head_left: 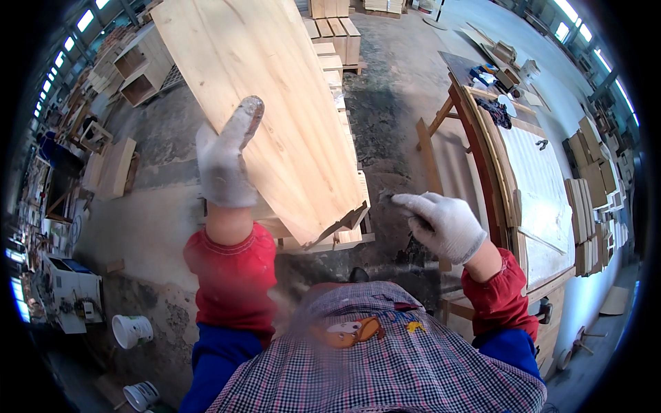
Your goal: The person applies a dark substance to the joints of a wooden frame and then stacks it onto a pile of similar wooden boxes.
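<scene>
A long, pale wooden panel (275, 117) slants across the upper middle of the view, its near corner pointing toward me. My left hand (228, 155), in a whitish knit glove, is closed on the panel's left edge. Its thumb lies on the broad face, and its fingers are mostly hidden. To the right of the panel, apart from it, my gloved right hand (441, 224) hangs in the air. The index finger is stretched out and the others are partly bent, with nothing seen in them. Beneath the panel, stacked wooden pieces (351, 237) show in part.
On the right stands a workbench (540, 186) with a pale top and a wooden frame. Wooden boxes (335, 34) are stacked ahead, and an open wooden case (143, 65) stands at the far left. White buckets (132, 331) sit on the floor at lower left.
</scene>
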Motion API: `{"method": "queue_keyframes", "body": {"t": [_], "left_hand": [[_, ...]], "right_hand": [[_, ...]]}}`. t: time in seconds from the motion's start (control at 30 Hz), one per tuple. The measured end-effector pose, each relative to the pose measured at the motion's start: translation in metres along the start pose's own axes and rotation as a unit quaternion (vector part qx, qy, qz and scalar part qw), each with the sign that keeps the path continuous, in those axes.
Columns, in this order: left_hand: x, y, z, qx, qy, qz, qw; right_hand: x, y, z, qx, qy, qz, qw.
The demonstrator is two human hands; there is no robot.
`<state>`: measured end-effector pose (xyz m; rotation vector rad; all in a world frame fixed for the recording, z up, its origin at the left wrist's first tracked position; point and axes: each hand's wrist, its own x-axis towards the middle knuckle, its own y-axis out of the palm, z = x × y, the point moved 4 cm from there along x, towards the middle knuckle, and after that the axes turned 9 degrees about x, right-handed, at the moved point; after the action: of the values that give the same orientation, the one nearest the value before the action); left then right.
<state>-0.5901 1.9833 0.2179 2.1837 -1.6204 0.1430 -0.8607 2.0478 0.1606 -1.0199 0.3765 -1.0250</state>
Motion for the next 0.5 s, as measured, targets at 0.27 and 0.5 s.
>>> {"method": "queue_keyframes", "body": {"t": [0.27, 0.5], "left_hand": [[-0.007, -0.013, 0.005, 0.027, -0.056, 0.015, 0.998], [-0.058, 0.002, 0.014, 0.036, -0.042, 0.113, 0.992]], "right_hand": [[0.005, 0.003, 0.013, -0.001, 0.007, 0.029, 1.0], [0.03, -0.042, 0.057, 0.215, -0.052, -0.168, 0.961]]}}
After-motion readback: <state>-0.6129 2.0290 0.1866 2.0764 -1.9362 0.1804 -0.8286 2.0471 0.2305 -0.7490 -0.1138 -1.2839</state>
